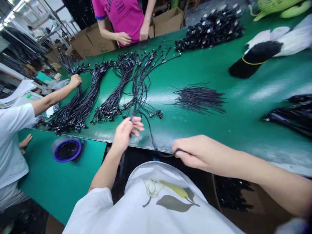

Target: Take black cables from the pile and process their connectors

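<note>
A black cable (150,131) hangs in a curve between my two hands at the table's front edge. My left hand (124,132) pinches it between thumb and forefinger, the other fingers loosely curled. Closed around the cable's other part is my right hand (191,152), farther right and a little nearer my body. Just beyond my left hand lies a loose spread of black cables (140,87) with small connectors at their ends. A pile of thin black ties (201,99) rests on the green table (161,74) to the right of them.
Bundled cables (120,89) lie to the left, where a co-worker's hand (76,80) grips one bunch. Another person in a pink shirt (124,19) stands across the table. A connector heap (212,29), a banded black bundle (253,60) and black plastic bags (292,115) are at right.
</note>
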A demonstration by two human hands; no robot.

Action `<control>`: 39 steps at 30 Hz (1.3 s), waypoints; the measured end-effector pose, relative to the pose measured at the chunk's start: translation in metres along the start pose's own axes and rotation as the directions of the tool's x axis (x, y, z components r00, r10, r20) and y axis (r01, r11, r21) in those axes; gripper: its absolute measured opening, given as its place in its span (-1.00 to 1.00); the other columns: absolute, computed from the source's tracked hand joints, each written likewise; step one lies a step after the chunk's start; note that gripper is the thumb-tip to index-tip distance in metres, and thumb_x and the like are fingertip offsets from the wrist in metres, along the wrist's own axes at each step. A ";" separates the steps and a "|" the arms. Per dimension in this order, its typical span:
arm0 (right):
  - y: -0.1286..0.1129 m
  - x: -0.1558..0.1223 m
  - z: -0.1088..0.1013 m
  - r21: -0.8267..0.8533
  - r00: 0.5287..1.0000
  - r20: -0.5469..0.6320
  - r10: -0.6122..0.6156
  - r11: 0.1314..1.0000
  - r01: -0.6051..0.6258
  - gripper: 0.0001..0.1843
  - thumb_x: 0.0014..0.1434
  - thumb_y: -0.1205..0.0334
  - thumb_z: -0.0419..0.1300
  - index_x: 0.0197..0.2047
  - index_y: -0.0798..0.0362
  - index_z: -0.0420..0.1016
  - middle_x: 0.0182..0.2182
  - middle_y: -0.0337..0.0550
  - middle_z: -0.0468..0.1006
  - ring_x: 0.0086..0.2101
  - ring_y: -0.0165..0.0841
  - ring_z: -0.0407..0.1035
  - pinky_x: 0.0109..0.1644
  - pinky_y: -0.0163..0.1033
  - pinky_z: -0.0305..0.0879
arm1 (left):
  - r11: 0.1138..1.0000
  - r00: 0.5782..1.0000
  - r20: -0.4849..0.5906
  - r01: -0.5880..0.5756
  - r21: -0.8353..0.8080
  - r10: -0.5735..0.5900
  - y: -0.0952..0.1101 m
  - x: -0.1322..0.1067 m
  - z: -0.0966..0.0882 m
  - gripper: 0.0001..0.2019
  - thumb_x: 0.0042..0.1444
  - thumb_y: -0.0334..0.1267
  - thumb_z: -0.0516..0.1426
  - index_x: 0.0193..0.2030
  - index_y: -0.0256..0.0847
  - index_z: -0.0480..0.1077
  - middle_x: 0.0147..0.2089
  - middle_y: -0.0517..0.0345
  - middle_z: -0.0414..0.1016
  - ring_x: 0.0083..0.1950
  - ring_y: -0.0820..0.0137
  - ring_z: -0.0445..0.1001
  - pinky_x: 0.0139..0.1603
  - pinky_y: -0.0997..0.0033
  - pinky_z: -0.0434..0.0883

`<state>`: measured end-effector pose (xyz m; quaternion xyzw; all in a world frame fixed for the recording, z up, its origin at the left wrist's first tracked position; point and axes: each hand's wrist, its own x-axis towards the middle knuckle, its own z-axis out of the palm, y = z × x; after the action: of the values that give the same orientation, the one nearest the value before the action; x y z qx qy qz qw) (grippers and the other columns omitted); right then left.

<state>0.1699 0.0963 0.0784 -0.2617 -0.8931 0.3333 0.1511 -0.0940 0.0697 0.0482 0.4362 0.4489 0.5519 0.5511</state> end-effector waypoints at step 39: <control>0.020 0.052 0.102 0.992 0.940 -0.122 0.319 0.006 0.127 -0.39 0.07 -0.40 0.14 -0.35 0.04 0.20 -0.64 -0.48 0.06 -0.65 -0.62 -0.18 -0.62 -0.46 -0.18 | 0.840 0.747 0.401 0.526 0.132 -0.531 -0.082 -0.036 0.039 -0.52 0.03 0.21 0.19 -0.39 -0.27 0.40 -0.40 0.09 0.38 -0.31 0.37 0.35 -0.15 0.29 0.36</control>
<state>0.0892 0.0862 -0.0054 -0.1902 -0.3412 0.8258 0.4067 -0.0378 0.0337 -0.0228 0.4031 0.4265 0.2632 0.7657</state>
